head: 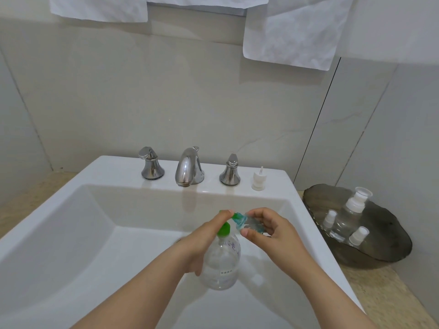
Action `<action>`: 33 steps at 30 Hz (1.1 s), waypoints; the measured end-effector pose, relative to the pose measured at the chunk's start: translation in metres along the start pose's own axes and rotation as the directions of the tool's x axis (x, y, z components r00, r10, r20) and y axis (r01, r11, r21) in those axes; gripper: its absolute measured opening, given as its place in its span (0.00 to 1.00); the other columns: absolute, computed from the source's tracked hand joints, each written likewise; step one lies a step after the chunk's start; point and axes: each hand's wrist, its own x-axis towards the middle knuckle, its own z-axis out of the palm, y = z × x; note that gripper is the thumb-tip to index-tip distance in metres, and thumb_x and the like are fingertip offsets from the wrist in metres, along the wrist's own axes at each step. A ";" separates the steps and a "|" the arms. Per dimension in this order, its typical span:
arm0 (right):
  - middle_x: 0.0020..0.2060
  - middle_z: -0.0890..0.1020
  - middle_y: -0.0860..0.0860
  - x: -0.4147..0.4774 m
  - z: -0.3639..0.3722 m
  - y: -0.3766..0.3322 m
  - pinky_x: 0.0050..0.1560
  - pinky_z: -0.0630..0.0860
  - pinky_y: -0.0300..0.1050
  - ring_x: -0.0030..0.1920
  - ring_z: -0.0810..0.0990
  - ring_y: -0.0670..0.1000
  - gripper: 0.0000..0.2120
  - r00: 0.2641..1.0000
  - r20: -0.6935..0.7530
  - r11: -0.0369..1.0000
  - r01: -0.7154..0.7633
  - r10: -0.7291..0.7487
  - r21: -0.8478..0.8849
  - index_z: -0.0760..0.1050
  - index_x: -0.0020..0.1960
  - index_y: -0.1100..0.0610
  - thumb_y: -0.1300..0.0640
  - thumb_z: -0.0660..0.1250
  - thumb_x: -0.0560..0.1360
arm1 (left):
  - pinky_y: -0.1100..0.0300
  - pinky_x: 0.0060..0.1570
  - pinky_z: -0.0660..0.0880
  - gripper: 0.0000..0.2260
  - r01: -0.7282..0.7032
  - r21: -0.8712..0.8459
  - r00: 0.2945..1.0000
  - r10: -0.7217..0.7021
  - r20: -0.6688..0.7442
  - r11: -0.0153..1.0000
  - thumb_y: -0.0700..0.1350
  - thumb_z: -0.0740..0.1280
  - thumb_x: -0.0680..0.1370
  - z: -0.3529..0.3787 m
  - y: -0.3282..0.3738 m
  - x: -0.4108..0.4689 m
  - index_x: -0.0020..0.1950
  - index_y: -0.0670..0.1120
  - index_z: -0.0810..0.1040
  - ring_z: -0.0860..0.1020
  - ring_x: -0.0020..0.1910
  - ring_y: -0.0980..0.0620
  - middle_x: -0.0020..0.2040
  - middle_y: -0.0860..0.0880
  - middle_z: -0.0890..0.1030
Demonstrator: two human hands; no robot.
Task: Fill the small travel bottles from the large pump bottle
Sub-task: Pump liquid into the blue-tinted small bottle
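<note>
A pump bottle point(222, 264) is standing in the sink point(71, 233) before the faucet point(188, 168), a travel bottle point(251, 224) lying at its spout. A cap point(258, 181) is sitting right of the handles point(230, 172); a tray point(384, 252) of bottles point(354, 205) is resting right of the sink.

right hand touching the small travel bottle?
Touching. Head view: the right hand pinches the small travel bottle between thumb and fingers.
</note>
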 end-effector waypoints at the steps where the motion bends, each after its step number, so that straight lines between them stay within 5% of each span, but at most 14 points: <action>1: 0.48 0.84 0.44 0.000 0.000 0.000 0.50 0.78 0.38 0.48 0.82 0.43 0.12 1.000 -0.007 1.000 0.002 -0.002 0.004 0.79 0.51 0.48 0.56 0.76 0.70 | 0.25 0.70 0.50 0.49 0.000 -0.011 1.000 0.000 0.016 1.000 0.78 0.64 0.56 0.000 0.001 -0.001 0.75 0.61 0.69 0.57 0.79 0.38 0.80 0.50 0.61; 5: 0.47 0.84 0.43 0.001 0.000 0.000 0.52 0.80 0.42 0.48 0.82 0.43 0.12 1.000 -0.013 1.000 0.007 -0.007 0.001 0.79 0.50 0.47 0.56 0.77 0.70 | 0.24 0.70 0.49 0.56 -0.007 -0.009 0.999 0.007 0.045 1.000 0.80 0.65 0.52 -0.001 0.002 -0.005 0.78 0.61 0.65 0.55 0.81 0.38 0.82 0.50 0.59; 9: 0.46 0.84 0.43 0.001 0.000 0.000 0.52 0.80 0.42 0.48 0.82 0.43 0.12 1.000 -0.010 1.000 0.007 -0.007 0.007 0.79 0.50 0.47 0.56 0.76 0.70 | 0.24 0.70 0.49 0.49 -0.020 -0.022 0.999 0.021 0.046 1.000 0.77 0.65 0.59 0.000 0.003 -0.006 0.78 0.61 0.65 0.55 0.80 0.38 0.82 0.50 0.59; 19: 0.48 0.83 0.44 0.001 0.000 0.001 0.52 0.78 0.39 0.49 0.82 0.43 0.12 1.000 -0.007 1.000 -0.001 0.001 -0.010 0.78 0.51 0.48 0.56 0.76 0.70 | 0.25 0.67 0.61 0.42 -0.038 -0.005 0.998 0.037 -0.056 0.999 0.74 0.69 0.54 0.002 0.002 -0.002 0.65 0.58 0.79 0.71 0.70 0.38 0.70 0.48 0.76; 33: 0.48 0.83 0.43 0.002 0.000 0.004 0.53 0.78 0.41 0.49 0.81 0.44 0.12 1.000 0.003 0.997 -0.013 0.013 -0.081 0.78 0.49 0.47 0.57 0.77 0.69 | 0.24 0.68 0.58 0.40 -0.035 -0.028 0.997 0.033 -0.067 0.999 0.68 0.73 0.51 -0.002 0.001 0.003 0.62 0.57 0.82 0.70 0.71 0.38 0.72 0.47 0.74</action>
